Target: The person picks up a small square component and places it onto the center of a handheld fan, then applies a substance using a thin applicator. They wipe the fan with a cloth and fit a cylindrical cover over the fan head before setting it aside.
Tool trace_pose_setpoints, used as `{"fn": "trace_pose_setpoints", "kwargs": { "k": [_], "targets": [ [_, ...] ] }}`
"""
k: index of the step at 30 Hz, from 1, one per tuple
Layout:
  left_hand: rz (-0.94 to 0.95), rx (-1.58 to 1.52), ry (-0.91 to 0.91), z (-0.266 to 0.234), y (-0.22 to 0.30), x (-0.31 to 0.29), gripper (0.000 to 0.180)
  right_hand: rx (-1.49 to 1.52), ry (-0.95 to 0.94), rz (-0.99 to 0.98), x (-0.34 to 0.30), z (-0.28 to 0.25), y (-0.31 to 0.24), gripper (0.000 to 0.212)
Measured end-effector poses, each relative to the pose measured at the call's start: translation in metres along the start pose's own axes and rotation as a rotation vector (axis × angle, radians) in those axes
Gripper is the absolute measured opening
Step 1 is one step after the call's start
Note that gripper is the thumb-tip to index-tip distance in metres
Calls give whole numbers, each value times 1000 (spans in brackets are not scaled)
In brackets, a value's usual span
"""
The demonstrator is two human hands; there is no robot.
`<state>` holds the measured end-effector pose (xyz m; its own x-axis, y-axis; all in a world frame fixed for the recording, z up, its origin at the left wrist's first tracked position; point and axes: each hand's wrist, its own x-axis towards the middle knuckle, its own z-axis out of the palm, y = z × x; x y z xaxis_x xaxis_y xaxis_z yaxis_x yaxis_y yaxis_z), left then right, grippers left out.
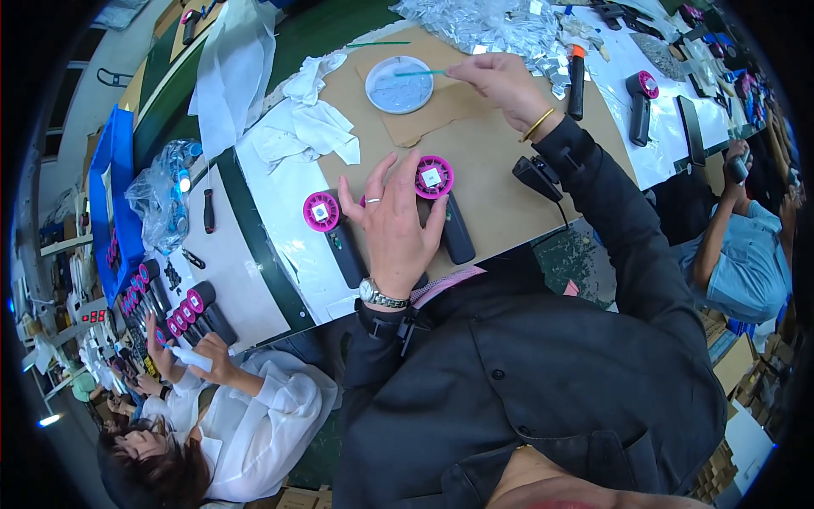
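We're seeing the right hand (496, 81) pinching a green stick (428, 73) at the dish (400, 111), 12 o'clock; left hand (397, 225) lying spread among fans (454, 219), 6 o'clock; 2 already carrying white squares (432, 177), likely 3rd hiding.

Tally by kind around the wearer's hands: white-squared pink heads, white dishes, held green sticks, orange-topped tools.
White-squared pink heads: 2
White dishes: 1
Held green sticks: 1
Orange-topped tools: 1
Total: 5
Another pink edge, mostly hidden, uncounted.
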<state>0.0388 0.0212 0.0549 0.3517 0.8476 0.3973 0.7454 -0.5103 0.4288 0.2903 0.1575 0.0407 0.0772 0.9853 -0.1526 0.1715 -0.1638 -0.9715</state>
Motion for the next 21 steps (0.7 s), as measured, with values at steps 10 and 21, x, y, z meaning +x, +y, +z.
{"fn": "trace_pose_setpoints", "kwargs": {
  "k": [10,21],
  "targets": [
    [-4,12,26,-1,-1,-5,70,211,-6,30,-16,-27,-4,23],
    [-34,27,44,0,-1,-9,73,368,-180,34,-60,-52,-30,21]
  ]
}}
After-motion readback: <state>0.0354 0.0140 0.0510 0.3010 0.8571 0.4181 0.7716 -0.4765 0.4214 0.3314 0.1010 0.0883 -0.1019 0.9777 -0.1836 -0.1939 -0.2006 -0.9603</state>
